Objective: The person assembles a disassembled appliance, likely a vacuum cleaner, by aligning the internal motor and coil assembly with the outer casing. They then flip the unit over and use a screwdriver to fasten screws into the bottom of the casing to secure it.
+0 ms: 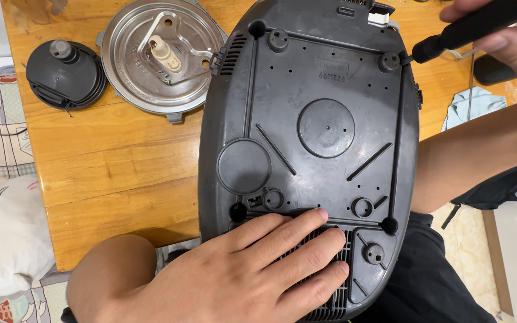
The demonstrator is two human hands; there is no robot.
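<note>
Head view: The dark grey appliance base (309, 149) lies underside up across the wooden table (115, 155) and the person's lap. The left hand (252, 275) rests flat and unclenched on the vent grille at 6 o'clock, steadying the housing. The right hand (510, 42), at 1 o'clock, grips a black-handled screwdriver (474, 27), its tip at the screw well (389, 61) in the upper right corner. Judged step: working the base screws. Next requirement: keep the tip seated squarely and the housing braced. A metal plate (163, 54) lies at 11 o'clock.
</note>
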